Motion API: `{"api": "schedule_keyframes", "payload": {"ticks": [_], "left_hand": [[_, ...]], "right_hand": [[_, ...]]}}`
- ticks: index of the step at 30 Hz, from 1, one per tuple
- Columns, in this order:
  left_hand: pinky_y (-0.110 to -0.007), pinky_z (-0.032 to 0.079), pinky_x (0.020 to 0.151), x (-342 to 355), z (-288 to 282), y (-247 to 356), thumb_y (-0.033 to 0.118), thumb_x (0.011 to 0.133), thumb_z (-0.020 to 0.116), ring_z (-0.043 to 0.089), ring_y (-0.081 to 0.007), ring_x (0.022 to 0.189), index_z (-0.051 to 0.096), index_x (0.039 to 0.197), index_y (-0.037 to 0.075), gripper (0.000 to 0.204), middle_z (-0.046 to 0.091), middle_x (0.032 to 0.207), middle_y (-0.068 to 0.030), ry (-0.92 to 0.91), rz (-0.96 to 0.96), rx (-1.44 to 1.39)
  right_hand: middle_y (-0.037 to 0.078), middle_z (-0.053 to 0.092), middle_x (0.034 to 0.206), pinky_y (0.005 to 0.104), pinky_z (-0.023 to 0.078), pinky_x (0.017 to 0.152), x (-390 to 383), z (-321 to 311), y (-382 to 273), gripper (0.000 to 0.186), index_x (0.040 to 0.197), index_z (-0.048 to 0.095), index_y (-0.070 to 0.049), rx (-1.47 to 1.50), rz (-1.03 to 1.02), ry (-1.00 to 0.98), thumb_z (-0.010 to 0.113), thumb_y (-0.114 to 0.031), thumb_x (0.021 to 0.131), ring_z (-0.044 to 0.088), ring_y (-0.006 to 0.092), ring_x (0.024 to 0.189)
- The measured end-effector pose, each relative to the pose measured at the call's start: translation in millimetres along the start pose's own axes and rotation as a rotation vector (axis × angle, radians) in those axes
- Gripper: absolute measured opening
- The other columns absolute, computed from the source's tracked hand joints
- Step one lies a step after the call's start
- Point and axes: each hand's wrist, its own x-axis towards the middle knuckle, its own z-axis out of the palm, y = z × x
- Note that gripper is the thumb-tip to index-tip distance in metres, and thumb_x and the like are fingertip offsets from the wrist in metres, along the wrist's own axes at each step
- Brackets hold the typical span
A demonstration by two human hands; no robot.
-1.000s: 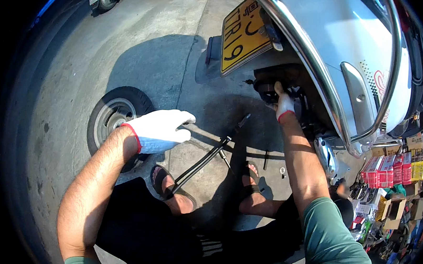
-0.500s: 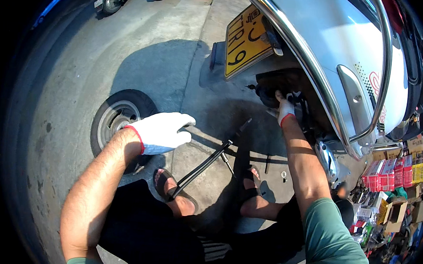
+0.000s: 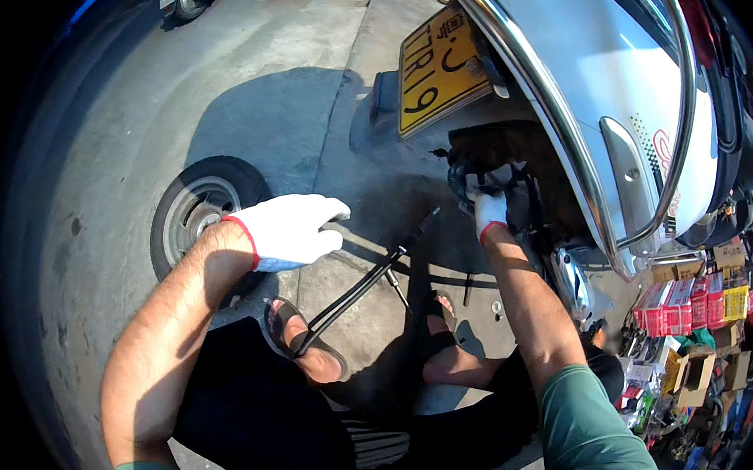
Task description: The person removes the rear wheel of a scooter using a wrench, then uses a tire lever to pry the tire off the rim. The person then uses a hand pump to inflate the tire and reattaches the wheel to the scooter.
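In a white glove with a red cuff, my right hand reaches under the rear of a white scooter. Its fingers are bent against a dark, greasy part in the shaded wheel space; what they grip is hidden. My left hand, gloved the same way, hovers over the floor with thumb and forefinger apart, holding nothing. Beside its wrist a wheel with a black tyre lies on the concrete. Two long black tubes or shock legs stretch between my feet, with a thin metal tool beside them.
A chrome guard bar curves around the scooter's rear, below a yellow licence plate. Near my right foot lies a small ring. Red boxes and an open carton crowd the right. Another scooter is parked far left.
My right hand has moved a little left on the dark part, and its fingers have bent more. The left hand stays nearly still. The whole view has shifted slightly.
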Motion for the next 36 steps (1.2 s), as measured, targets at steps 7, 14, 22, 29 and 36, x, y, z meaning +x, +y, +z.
{"api": "schedule_keyframes", "payload": {"ticks": [7,14,22,29,36], "left_hand": [[-0.043,0.038,0.110,0.2,1.2,-2.0,0.035,0.093,0.051,0.050,-0.0322,0.129,0.045,0.142,0.003,0.058,0.052,0.139,-0.0205,-0.023,-0.004,-0.006],[-0.041,0.039,0.109,32.5,10.4,19.7,0.040,0.092,0.056,0.051,-0.0334,0.128,0.050,0.138,0.003,0.060,0.055,0.136,-0.0204,-0.035,0.161,-0.028],[-0.037,0.042,0.104,29.0,2.5,37.9,0.025,0.094,0.058,0.056,-0.0288,0.122,0.054,0.132,0.001,0.045,0.060,0.129,-0.0183,0.045,0.155,-0.059],[-0.035,0.042,0.103,50.1,28.6,35.5,0.011,0.088,0.059,0.058,-0.0268,0.117,0.054,0.129,-0.001,0.043,0.062,0.121,-0.0183,-0.011,0.190,0.011],[-0.043,0.050,0.094,128.7,118.0,-12.3,0.020,0.087,0.059,0.062,-0.0415,0.108,0.061,0.118,0.001,0.037,0.066,0.110,-0.0263,-0.299,-0.013,0.621]], "right_hand": [[0.010,0.069,0.105,0.0354,0.055,0.080,-50.1,38.6,21.8,0.026,0.109,0.068,-0.004,0.407,0.299,-0.157,0.064,-0.006,0.084,0.066,0.0225,0.092],[0.026,0.061,0.122,0.0390,0.047,0.097,-92.3,-9.6,51.9,0.073,0.130,0.047,0.010,-0.598,0.023,-0.427,0.079,-0.021,0.072,0.059,0.0371,0.114],[0.019,0.070,0.103,0.0425,0.052,0.080,-70.4,-199.3,-60.5,0.053,0.116,0.063,-0.003,-1.129,0.034,-0.834,0.075,-0.025,0.069,0.067,0.0337,0.095],[0.017,0.066,0.103,0.0403,0.050,0.082,-121.3,-368.5,4.7,0.052,0.111,0.059,-0.002,-1.050,0.128,-0.331,0.078,-0.034,0.075,0.064,0.0289,0.097],[0.010,0.065,0.080,0.0348,0.050,0.059,-270.5,-463.8,102.5,0.045,0.093,0.061,-0.001,-0.522,0.636,-0.112,0.082,-0.036,0.074,0.062,0.0181,0.069]]}}
